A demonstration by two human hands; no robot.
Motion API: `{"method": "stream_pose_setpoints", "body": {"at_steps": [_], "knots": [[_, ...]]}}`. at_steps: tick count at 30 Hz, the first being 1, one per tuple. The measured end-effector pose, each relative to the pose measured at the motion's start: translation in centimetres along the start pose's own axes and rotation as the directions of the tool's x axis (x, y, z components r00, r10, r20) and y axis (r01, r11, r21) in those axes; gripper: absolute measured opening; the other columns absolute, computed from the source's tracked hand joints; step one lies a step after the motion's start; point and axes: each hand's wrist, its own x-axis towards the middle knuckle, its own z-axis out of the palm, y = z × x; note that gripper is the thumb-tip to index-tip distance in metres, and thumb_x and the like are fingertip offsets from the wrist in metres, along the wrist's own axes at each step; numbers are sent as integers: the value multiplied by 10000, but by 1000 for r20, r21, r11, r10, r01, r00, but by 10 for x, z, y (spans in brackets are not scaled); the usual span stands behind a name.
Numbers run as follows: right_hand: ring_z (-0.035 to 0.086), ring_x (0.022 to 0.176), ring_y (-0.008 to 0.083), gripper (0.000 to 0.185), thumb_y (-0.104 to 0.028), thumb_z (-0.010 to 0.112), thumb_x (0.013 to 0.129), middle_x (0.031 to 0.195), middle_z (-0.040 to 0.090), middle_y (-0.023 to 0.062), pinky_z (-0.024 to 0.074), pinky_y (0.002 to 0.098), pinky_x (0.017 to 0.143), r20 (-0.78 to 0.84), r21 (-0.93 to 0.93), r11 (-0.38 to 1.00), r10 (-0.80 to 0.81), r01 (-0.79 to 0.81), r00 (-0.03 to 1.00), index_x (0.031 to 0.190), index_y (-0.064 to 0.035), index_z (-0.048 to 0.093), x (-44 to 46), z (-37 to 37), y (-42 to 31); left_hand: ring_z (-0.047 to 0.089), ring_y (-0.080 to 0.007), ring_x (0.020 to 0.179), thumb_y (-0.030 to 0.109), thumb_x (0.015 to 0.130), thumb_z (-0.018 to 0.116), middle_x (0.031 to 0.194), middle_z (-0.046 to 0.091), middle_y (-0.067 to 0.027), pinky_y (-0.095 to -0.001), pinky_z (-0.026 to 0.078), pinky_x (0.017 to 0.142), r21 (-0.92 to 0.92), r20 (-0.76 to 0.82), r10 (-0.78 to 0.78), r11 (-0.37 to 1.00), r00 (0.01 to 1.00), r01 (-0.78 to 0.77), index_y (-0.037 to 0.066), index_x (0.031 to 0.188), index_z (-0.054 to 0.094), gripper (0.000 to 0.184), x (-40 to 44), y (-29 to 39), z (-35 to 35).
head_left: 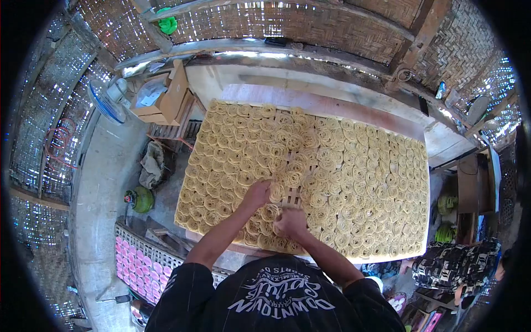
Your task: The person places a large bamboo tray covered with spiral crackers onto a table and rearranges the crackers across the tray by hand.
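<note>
Black shirt (282,293) lay nearest; beyond, noodle coils (359,188) covered the desk (332,105), packed closely presumably to save space. Left hand (258,195) and right hand (291,222) curled among middle ones, whether gripping any was unclear.

Woven walls (232,25), daylight piercing gaps (254,54); wooden beams (421,37); pale lower wall (207,83); blue fan (105,103) near wooden stand (166,131).

1 fan (108,101) beside 1 cardboard box (176,95)

Right grip (291,222): fingertips hidden, perhaps touching noodle coil (270,212). Black shirt (276,301) cut off by bottom edge.
</note>
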Motion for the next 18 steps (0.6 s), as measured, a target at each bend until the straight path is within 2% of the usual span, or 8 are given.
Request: {"method": "stream_pose_setpoints", "body": {"at_steps": [2, 4, 7, 8, 9, 11, 15, 18], "knots": [[681, 680, 288, 308, -298, 675, 812, 782, 707, 119, 532, 453, 637, -36, 265, 954, 155, -140, 987, 908, -5, 692, 3, -17, 10, 638, -396, 949, 175, 897, 592, 1135, 601, -208, -468, 526, 863, 52, -77, -101, 993, 992, 105, 24, 1124, 654, 280, -21, 26, -20], [679, 626, 267, 262, -256, 657, 838, 745, 703, 133, 541, 408, 572, -145, 527, 828, 308, -190, 940, 870, 0, 703, 1, -38, 18, 626, -381, 976, 191, 875, 627, 1103, 591, -199, -473, 534, 836, 62, -113, 15, 998, 994, -8, 13, 1095, 650, 284, -45, 10, -7], [695, 671, 228, 242, -253, 674, 854, 734, 698, 137, 550, 389, 637, 261, 869, 293, 414, -399, 872, 889, -19, 720, 16, -41, 39, 620, -376, 996, 227, 839, 692, 1125, 580, -170, -468, 534, 828, 168, -51, -28, 985, 998, 36, 50, 1164, 615, 379, -82, 19, 9], [693, 659, 266, 306, -303, 646, 877, 743, 691, 167, 553, 396, 613, 228, 850, 373, 375, -371, 899, 904, -4, 706, 16, -37, 44, 620, -377, 1000, 242, 826, 715, 1144, 577, -157, -465, 532, 831, 220, -18, -81, 972, 997, 83, 71, 1207, 599, 433, -88, 27, 11], [692, 660, 285, 333, -328, 639, 878, 753, 694, 173, 553, 409, 608, 119, 690, 644, 351, -331, 929, 901, -2, 701, 12, -34, 48, 616, -374, 992, 231, 816, 717, 1116, 577, -161, -464, 530, 828, 237, -43, -94, 966, 995, 102, 71, 1178, 603, 411, -89, 31, 14], [689, 661, 323, 386, -380, 627, 880, 773, 699, 187, 555, 434, 597, -53, 167, 967, 203, -191, 978, 894, 1, 692, -3, -28, 54, 608, -367, 977, 208, 797, 722, 1060, 577, -167, -464, 526, 822, 267, -101, -119, 953, 988, 142, 69, 1119, 610, 368, -87, 37, 21], [692, 734, 360, 388, -441, 679, 791, 792, 701, 162, 545, 483, 668, -133, -26, 991, 127, -132, 983, 868, -60, 691, -26, -1, 47, 590, -380, 983, 120, 779, 669, 994, 581, -174, -478, 510, 824, 169, -136, -212, 958, 968, 233, 58, 1018, 589, 260, -74, 32, 38], [694, 743, 358, 382, -410, 689, 764, 769, 691, 167, 548, 481, 674, 16, -42, 988, 149, -149, 989, 872, -44, 685, -23, -11, 38, 590, -391, 967, 61, 755, 638, 950, 593, -174, -487, 501, 805, 101, -237, -221, 963, 946, 250, 53, 967, 567, 223, -74, 22, 54]]}}
